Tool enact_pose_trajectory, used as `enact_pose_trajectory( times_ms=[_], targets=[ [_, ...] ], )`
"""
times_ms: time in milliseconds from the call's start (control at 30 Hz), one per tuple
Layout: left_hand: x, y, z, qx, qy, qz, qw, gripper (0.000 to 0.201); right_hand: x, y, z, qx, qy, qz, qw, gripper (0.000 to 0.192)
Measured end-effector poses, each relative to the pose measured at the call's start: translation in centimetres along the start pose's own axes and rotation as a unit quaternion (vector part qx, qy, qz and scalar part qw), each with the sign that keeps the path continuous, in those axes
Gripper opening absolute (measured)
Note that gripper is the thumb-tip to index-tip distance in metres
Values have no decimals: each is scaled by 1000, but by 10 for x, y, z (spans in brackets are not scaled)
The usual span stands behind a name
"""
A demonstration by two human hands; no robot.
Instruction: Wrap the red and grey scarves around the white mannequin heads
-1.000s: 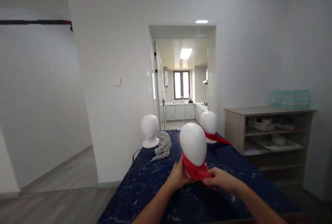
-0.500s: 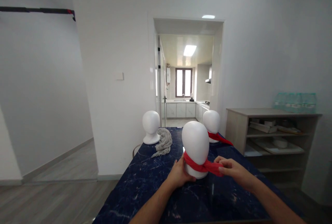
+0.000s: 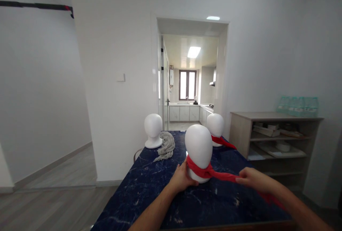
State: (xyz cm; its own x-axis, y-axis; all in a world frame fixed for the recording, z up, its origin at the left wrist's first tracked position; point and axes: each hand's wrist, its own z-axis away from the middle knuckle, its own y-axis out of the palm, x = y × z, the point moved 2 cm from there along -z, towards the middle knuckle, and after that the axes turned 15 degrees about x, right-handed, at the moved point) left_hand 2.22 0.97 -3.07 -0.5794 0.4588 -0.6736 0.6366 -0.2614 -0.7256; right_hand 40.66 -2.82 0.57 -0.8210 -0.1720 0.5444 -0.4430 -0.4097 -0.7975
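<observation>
Red scarf [image 3: 207, 170] knotted round the neck of the near head [image 3: 198, 152], tail drawn out to the right.

To tighten it well, I'd judge the pull should run level and steady while the head stays braced, so the base doesn't skid on the table [image 3: 149, 188]. The right hand [image 3: 252, 180] is closed on the scarf's tail, well to the right of the head; the left hand [image 3: 181, 178] lies open, fingers cupped against the neck. Farther back: a bare head [image 3: 153, 130] beside a grey cloth [image 3: 166, 145], and another head [image 3: 216, 124] with a red scarf.

Home interior, kitchen [image 3: 187, 108] through doorway, wooden shelf unit [image 3: 272, 134], wood floor [image 3: 53, 202]
</observation>
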Motion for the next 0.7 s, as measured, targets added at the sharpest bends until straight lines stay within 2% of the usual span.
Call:
enact_pose_trajectory(
  times_ms=[100,167,267,433,567,700],
  targets=[
    [1,0,-1,-5,7,16,1000,141,-20,-18,-7,-53,3,96,994,43],
    [2,0,-1,-8,7,17,1000,141,-23,-20,-16,-76,-8,137,988,38],
    [2,1,-2,-9,7,8,1000,139,-15,-9,-34,-104,11,164,981,32],
    [2,1,-1,-3,-8,-1,1000,138,8,10,-64,-157,76,169,970,33],
    [3,1,-3,-4,-19,-1,1000,137,13,6,-70,-203,131,189,952,33],
    [5,4,-4,-16,-17,-13,1000,138,17,1,-65,-216,170,189,943,33]
  ],
)
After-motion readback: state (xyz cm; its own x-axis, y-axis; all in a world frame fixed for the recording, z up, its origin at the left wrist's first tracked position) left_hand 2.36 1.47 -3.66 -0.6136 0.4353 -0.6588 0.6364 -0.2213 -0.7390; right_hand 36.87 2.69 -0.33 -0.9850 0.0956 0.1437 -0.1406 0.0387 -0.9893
